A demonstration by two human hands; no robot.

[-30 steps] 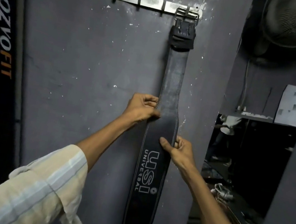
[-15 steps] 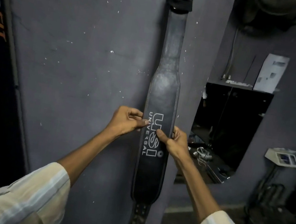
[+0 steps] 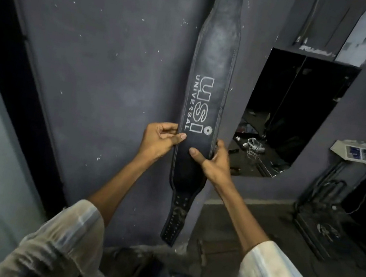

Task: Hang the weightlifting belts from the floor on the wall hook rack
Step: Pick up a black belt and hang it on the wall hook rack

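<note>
left hand (image 3: 159, 140) and right hand (image 3: 215, 161) pinch the belt (image 3: 212, 71) edges against the wall (image 3: 106, 54); its top is cut off.

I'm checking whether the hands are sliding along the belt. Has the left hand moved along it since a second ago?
Yes. The left hand has slid down the belt: earlier it gripped the edge above the USI logo, now just below it.

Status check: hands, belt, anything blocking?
Left hand and right hand each pinch a belt edge. Belt hangs flat against wall. Nothing in the way.
</note>
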